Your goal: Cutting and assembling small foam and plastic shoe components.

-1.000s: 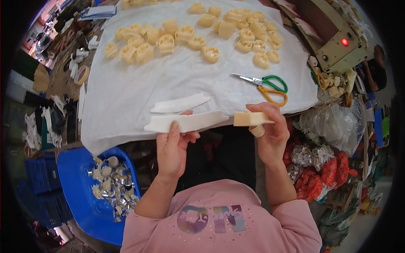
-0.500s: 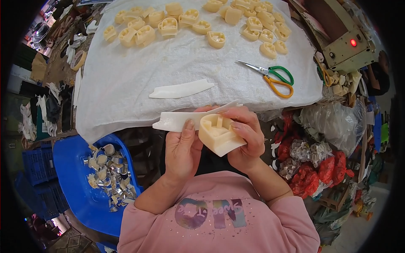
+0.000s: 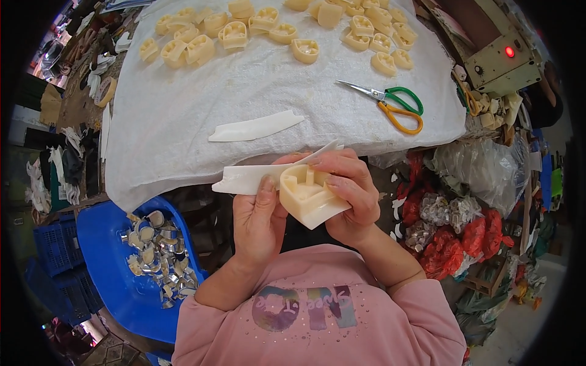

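Note:
Just in front of my chest, at the table's near edge, both hands work on one hollow cream plastic shoe heel point(image 3: 310, 194). My left hand point(image 3: 259, 222) is closed on a white strip point(image 3: 241, 179), its thumb pressing the strip flat beside the heel. The strip's far end runs behind the heel and sticks up by the right fingers. My right hand point(image 3: 354, 195) grips the heel from the right, fingers over its rim. A second white strip point(image 3: 256, 127) lies on the white cloth point(image 3: 274, 91) beyond my hands. Scissors point(image 3: 394, 105) with green and orange handles rest there, blades partly apart.
Several cream heels point(image 3: 234, 35) are spread along the far side of the cloth. A blue basin point(image 3: 101, 268) at lower left holds silvery pieces. Red bags point(image 3: 445, 251) and clear plastic point(image 3: 488, 165) are at right, below a box with a lit red lamp point(image 3: 510, 52).
The heel, strip and both hands have shifted slightly left in the picture, as has the table. Both hands keep their grip, with only a small change in the fingers.

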A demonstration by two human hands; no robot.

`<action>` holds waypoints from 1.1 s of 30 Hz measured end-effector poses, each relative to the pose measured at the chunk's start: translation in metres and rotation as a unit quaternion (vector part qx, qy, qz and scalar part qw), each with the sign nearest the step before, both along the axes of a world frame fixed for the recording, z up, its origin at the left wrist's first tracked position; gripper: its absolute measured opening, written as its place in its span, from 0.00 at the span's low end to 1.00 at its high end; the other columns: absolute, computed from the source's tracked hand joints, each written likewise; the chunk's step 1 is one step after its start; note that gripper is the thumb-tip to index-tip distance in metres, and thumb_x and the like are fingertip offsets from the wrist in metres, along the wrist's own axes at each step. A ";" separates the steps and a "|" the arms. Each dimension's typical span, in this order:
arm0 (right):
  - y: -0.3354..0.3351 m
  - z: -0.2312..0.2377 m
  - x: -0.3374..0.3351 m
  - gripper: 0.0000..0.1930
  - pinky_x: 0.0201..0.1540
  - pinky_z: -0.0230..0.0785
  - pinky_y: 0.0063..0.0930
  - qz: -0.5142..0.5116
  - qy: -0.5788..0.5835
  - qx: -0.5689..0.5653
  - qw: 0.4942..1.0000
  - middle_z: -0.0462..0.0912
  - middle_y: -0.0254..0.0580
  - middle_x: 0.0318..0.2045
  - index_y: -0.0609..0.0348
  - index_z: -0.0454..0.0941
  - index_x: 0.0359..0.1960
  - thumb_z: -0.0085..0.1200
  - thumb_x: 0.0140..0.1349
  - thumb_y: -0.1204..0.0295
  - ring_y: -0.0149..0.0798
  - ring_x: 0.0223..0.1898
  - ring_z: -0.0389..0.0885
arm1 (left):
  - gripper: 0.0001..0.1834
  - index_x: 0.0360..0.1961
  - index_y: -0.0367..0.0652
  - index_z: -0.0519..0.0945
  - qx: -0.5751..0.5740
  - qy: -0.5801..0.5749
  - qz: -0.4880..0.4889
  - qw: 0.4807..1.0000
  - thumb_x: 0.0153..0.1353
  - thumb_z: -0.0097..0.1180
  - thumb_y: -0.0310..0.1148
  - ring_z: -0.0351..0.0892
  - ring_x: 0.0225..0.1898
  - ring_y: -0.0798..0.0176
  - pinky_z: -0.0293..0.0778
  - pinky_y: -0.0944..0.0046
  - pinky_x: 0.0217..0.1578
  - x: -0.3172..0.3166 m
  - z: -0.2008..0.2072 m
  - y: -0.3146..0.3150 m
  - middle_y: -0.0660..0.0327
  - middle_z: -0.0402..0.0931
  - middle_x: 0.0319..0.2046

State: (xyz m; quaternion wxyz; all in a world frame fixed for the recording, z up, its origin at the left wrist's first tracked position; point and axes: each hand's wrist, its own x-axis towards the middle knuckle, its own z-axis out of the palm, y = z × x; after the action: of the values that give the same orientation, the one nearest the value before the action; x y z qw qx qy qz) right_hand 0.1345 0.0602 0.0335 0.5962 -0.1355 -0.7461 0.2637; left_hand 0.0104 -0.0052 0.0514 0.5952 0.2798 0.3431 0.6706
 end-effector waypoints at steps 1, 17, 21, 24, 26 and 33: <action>0.000 0.000 0.000 0.25 0.41 0.72 0.35 -0.002 -0.005 0.000 1.000 0.74 0.50 0.43 0.57 0.70 0.46 0.47 0.44 0.92 0.48 0.41 0.75 | 0.24 0.56 0.28 0.64 -0.001 0.000 0.000 1.000 0.69 0.36 0.39 0.71 0.54 0.57 0.68 0.59 0.55 0.000 0.000 0.000 0.47 0.69 0.53; 0.005 -0.010 0.003 0.26 0.36 0.71 0.32 -0.039 -0.043 0.015 0.998 0.75 0.48 0.40 0.58 0.70 0.45 0.52 0.41 0.91 0.48 0.37 0.74 | 0.25 0.58 0.26 0.60 -0.035 0.042 0.014 0.998 0.70 0.32 0.38 0.70 0.55 0.61 0.68 0.63 0.54 0.004 -0.002 -0.005 0.49 0.66 0.55; 0.005 -0.010 0.008 0.22 0.38 0.63 0.35 -0.106 -0.084 0.055 0.989 0.78 0.41 0.38 0.55 0.72 0.43 0.56 0.43 0.84 0.44 0.34 0.71 | 0.25 0.59 0.25 0.59 -0.038 0.048 -0.002 0.998 0.71 0.30 0.38 0.69 0.55 0.60 0.69 0.63 0.55 0.005 0.000 -0.008 0.48 0.63 0.57; 0.005 -0.012 0.010 0.21 0.40 0.56 0.35 -0.148 -0.130 0.070 0.978 0.79 0.37 0.38 0.52 0.72 0.43 0.59 0.43 0.78 0.42 0.33 0.69 | 0.26 0.60 0.26 0.58 -0.008 0.065 -0.012 0.998 0.71 0.30 0.38 0.70 0.55 0.60 0.68 0.62 0.55 0.003 -0.005 -0.008 0.48 0.63 0.57; 0.007 -0.016 0.009 0.21 0.40 0.53 0.35 -0.159 -0.136 0.064 0.976 0.79 0.35 0.38 0.51 0.72 0.43 0.60 0.43 0.76 0.41 0.33 0.68 | 0.27 0.60 0.26 0.59 -0.024 0.094 0.014 0.995 0.71 0.29 0.40 0.70 0.54 0.61 0.69 0.64 0.54 0.007 -0.007 -0.005 0.49 0.65 0.56; 0.007 -0.012 0.017 0.22 0.41 0.51 0.38 -0.163 -0.170 0.049 0.971 0.77 0.33 0.36 0.47 0.75 0.40 0.60 0.38 0.74 0.40 0.34 0.69 | 0.21 0.52 0.26 0.68 0.012 0.243 0.103 0.964 0.69 0.39 0.35 0.78 0.44 0.60 0.74 0.64 0.46 -0.016 -0.018 -0.003 0.50 0.75 0.45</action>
State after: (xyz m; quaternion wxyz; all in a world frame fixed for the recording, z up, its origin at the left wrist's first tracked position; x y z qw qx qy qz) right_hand 0.1519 0.0671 0.0213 0.5014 -0.2688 -0.8164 0.0998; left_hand -0.0060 -0.0077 0.0336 0.4182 0.4049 0.4963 0.6441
